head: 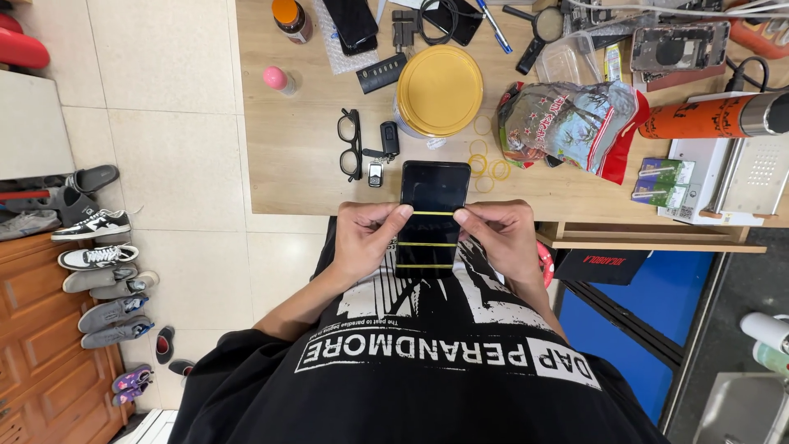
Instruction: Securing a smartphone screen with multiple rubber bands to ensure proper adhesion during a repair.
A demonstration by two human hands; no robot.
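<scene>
On the wooden table [288, 164] just beyond the hands, a yellow-lidded tub [438, 90] stands shut, while left hand [366, 238] and right hand [503, 238] pinch a rubber-banded black phone [431, 215] between them.

Single head-worn view, straight down, close over the wooden desk [312, 148] edge.
</scene>
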